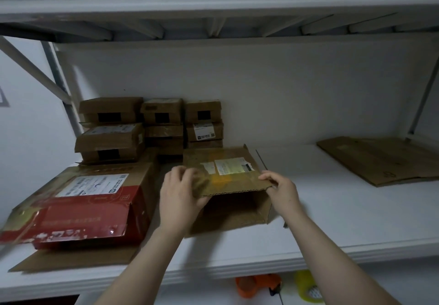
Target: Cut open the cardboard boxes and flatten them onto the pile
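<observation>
We've got 2 hands on the open cardboard box (234, 209) mid-shelf (332, 212). The left hand (181, 194) grips its top flap, the right hand (281, 192) pinches the flap's corner, and the flattened cardboard pile (380, 159) lies well apart, far right.

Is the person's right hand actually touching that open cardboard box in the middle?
Touching. The head view shows the right hand pinching the near right corner of the top flap of the open box.

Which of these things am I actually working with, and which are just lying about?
Job: open box, gripped by left hand and right hand; stacked small boxes; red box; flattened cardboard pile.
Lying about: orange tape dispenser; tape roll.
</observation>
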